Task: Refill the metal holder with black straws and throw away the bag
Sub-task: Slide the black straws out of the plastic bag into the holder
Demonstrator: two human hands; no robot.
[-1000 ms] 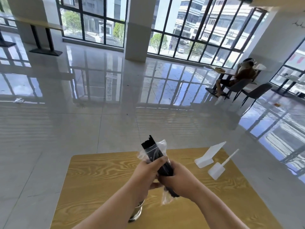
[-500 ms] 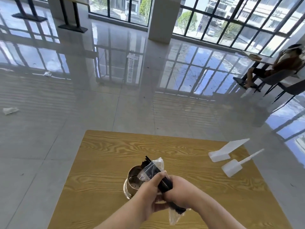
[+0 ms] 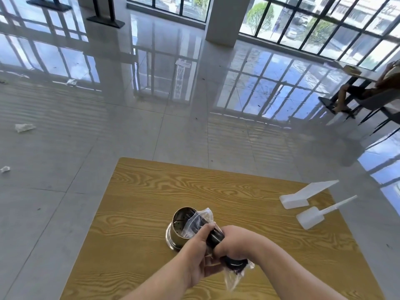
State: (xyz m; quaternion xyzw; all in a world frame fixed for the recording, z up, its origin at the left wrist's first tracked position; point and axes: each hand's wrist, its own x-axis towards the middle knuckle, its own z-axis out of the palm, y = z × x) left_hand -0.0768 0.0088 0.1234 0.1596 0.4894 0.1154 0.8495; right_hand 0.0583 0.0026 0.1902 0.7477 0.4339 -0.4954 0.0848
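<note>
A shiny metal holder [image 3: 177, 230] stands upright on the wooden table [image 3: 151, 191]. A bundle of black straws [image 3: 216, 236] inside a clear plastic bag [image 3: 199, 221] is tilted with its front end over the holder's mouth. My left hand [image 3: 198, 254] grips the bundle and bag near the holder. My right hand [image 3: 234, 241] is closed around the bundle's rear part, where loose bag plastic [image 3: 234, 278] hangs down. A few dark straw ends show inside the holder.
Two white plastic scoops [image 3: 303, 195] [image 3: 313, 217] lie at the table's right edge. Crumpled scraps [image 3: 23, 127] lie on the glossy tiled floor to the left. A person sits on a chair [image 3: 368, 98] at far right, by a small table.
Both hands have lowered the bagged straws toward the table, bringing the front end over the holder. The camera has tilted down, so the holder is now fully in view.
</note>
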